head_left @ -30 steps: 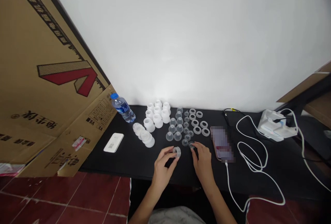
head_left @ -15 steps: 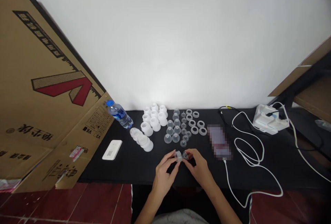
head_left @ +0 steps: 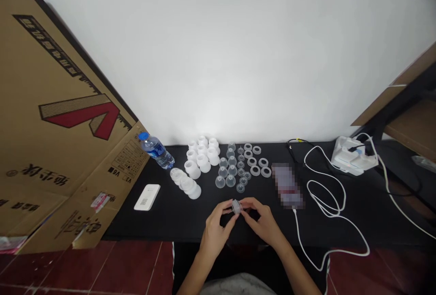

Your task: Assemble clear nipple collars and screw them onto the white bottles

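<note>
Both grips are pressed together: the left hand (head_left: 215,228) and right hand (head_left: 263,223) pinch a small clear plastic cup (head_left: 236,206) above the black surface (head_left: 163,227). It looks light, stiff and slippery, safest held by the rim. Clear cups (head_left: 227,170) and white cups (head_left: 200,154) stand beyond.

both bare forearms, the left forearm (head_left: 195,271) and the right forearm (head_left: 297,268), angle inward from the bottom of the view. the left hand (head_left: 216,228) and right hand (head_left: 263,222) sit close together, fingers curled, wrists gently bent, and the fingertips (head_left: 250,203) of each hand pinch in toward the other's at the centre.
</note>
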A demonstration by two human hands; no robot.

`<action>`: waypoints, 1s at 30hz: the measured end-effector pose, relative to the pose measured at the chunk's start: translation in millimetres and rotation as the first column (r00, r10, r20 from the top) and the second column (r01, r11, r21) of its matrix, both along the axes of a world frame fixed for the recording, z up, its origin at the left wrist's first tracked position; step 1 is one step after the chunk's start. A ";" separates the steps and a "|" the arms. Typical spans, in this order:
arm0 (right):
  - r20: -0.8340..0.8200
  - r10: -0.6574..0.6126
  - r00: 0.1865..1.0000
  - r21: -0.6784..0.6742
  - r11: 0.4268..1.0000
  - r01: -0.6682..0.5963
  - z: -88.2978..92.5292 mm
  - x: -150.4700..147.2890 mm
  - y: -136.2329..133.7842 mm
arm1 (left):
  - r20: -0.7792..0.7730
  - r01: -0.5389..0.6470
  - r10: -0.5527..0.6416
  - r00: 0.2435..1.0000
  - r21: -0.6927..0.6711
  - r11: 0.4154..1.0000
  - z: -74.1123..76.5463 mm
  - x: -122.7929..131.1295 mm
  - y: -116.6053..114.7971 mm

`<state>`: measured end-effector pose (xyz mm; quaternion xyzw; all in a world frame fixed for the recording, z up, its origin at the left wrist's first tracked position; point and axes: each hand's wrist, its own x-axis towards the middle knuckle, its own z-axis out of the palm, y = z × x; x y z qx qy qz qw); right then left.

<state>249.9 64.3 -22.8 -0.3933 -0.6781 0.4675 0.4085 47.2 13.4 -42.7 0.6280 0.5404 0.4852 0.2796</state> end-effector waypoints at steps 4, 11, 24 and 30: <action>-0.039 -0.036 0.999 -0.103 0.994 0.031 -2.1 -0.9 1.5 | -0.082 0.010 -0.006 0.997 0.051 0.999 6.5 -1.4 -0.4; 0.035 0.085 0.996 -0.037 0.996 -0.083 13.8 2.0 -1.7 | -0.038 0.004 -0.002 0.999 0.054 0.999 5.7 -1.1 -0.4; -0.055 0.101 0.993 -0.113 0.988 -0.107 8.3 4.8 1.6 | -0.026 0.061 -0.059 0.998 0.079 0.995 10.0 -2.7 -3.0; -0.002 0.138 0.990 -0.096 0.986 -0.138 3.1 6.9 2.7 | -0.047 0.054 -0.048 0.998 0.122 0.991 1.7 -1.2 -3.4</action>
